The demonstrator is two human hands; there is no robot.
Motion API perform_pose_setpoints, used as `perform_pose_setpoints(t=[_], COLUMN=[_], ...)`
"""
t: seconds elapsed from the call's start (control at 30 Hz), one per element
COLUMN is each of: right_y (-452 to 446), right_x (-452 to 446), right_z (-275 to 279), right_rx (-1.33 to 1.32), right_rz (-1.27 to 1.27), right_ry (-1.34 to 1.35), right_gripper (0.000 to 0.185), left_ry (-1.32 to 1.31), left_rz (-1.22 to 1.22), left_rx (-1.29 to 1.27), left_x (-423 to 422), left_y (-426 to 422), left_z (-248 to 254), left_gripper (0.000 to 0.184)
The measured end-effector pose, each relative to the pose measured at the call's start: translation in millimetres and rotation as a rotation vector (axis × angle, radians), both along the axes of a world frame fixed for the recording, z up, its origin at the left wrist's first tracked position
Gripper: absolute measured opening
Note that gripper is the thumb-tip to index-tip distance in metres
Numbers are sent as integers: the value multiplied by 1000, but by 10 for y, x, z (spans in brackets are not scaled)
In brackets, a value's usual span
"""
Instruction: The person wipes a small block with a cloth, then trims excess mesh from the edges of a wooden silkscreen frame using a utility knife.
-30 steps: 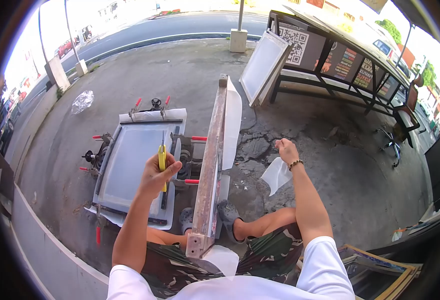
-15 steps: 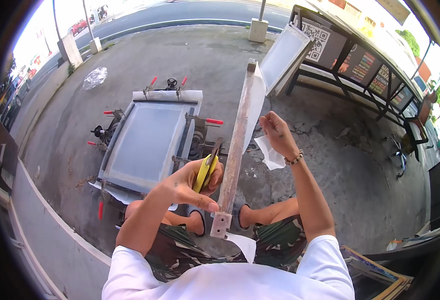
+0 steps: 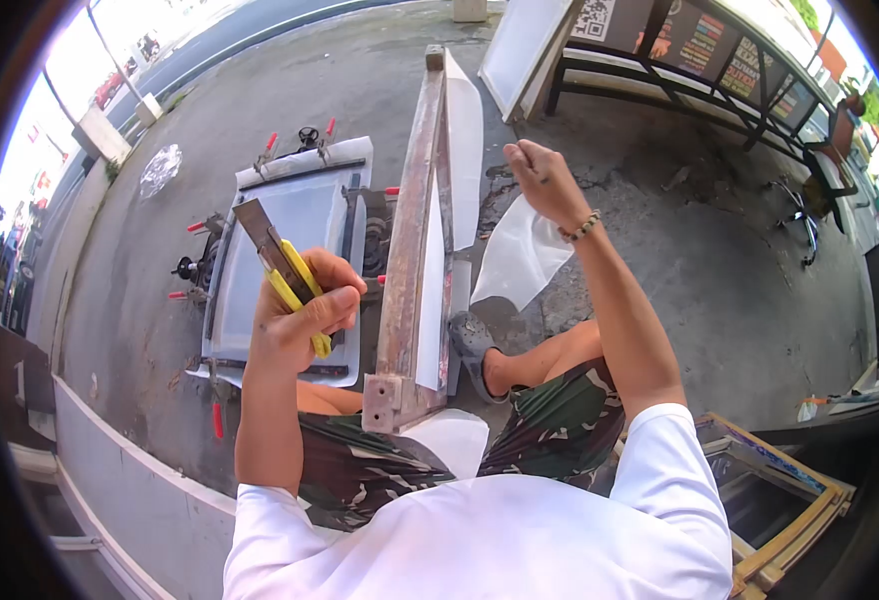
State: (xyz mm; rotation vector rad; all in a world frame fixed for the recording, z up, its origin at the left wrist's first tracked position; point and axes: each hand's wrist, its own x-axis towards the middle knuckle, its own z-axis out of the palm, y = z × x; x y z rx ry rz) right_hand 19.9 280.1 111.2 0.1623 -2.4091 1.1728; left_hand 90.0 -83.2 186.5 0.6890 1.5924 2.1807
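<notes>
My left hand (image 3: 305, 315) is wrapped round a yellow snap-off utility knife (image 3: 300, 285), its broad blade pointing up and away from me. Just right of it, a worn, rust-stained frame (image 3: 410, 230) stands on edge between my legs, with a pale corner block facing me. Thin white sheeting (image 3: 465, 150) hangs along the frame's right side, and more drapes over its near end. My right hand (image 3: 552, 185) is a closed fist, raised to the right of the frame, with a loose piece of white mesh (image 3: 522, 255) hanging from it; the pinch itself is hidden.
Left, a mesh-covered frame (image 3: 235, 290) lies in a stretching rig with red-handled clamps (image 3: 218, 420). A white panel (image 3: 520, 55) leans by a black-framed counter (image 3: 680, 95). An office chair (image 3: 810, 215) stands right, wooden frames (image 3: 820, 510) lie low right, and crumpled plastic (image 3: 160, 170) lies far left.
My left hand with the knife has drawn left, away from the frame, and turned the blade up. The frame has turned, showing its inner side. More mesh hangs from my right hand.
</notes>
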Motion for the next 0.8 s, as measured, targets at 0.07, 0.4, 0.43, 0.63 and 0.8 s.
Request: perform_pose_setpoints(t=[0.07, 0.4, 0.43, 0.63, 0.8], right_y=[-52, -1278, -1384, -1467, -1390], right_x=[113, 2030, 2123, 2165, 2129], right_z=[271, 961, 939, 775, 745], right_rx=[-5, 151, 247, 22, -37], right_rz=[86, 699, 575, 443, 501], right_ry=[-37, 162, 242, 178, 91], right_gripper=[42, 101, 99, 16, 13], left_ry=[22, -15, -18, -60, -11], left_rz=[17, 33, 33, 98, 78], left_rx=[-8, 113, 118, 62, 98], left_x=[37, 341, 370, 409, 471], left_y=[-93, -328, -315, -342, -407], left_z=[-17, -325, -341, -536, -658], left_gripper=[16, 18, 18, 17, 23])
